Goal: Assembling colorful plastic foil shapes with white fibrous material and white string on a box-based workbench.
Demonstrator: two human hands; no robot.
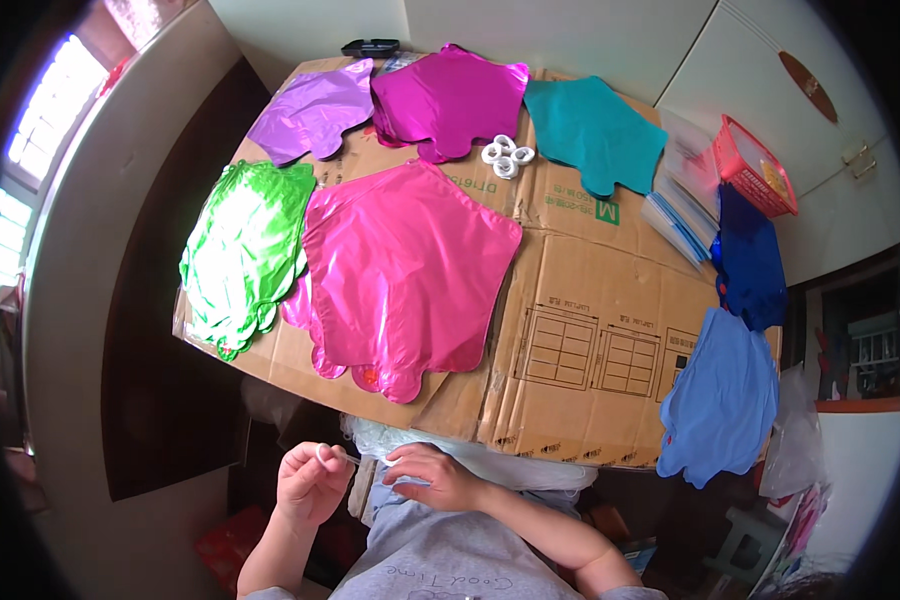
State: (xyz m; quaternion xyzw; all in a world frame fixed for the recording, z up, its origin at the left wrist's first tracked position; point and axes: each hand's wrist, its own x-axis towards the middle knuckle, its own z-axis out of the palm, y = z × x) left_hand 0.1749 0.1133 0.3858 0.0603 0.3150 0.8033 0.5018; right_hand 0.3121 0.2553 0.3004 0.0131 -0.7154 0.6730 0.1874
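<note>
Close to my body, below the cardboard's near edge, my left hand [312, 484] is closed in a pinch on a thin white ribbon [354, 460]. The ribbon runs across to my right hand [432, 477], whose bent fingers close over a small white piece at its other end. Just beyond my hands lies a stack of shiny pink foil balloons [410, 275], flat on the cardboard [560, 270]. Several white ribbon rolls [507, 156] sit together farther back.
Flat foil balloons ring the cardboard: green [245, 250], lilac [315, 110], magenta [453, 100], teal [598, 132], dark blue [750, 260] and light blue [722, 400]. A red basket [754, 165] and clear plastic sleeves [678, 225] stand at right. Cabinets [560, 35] back the table.
</note>
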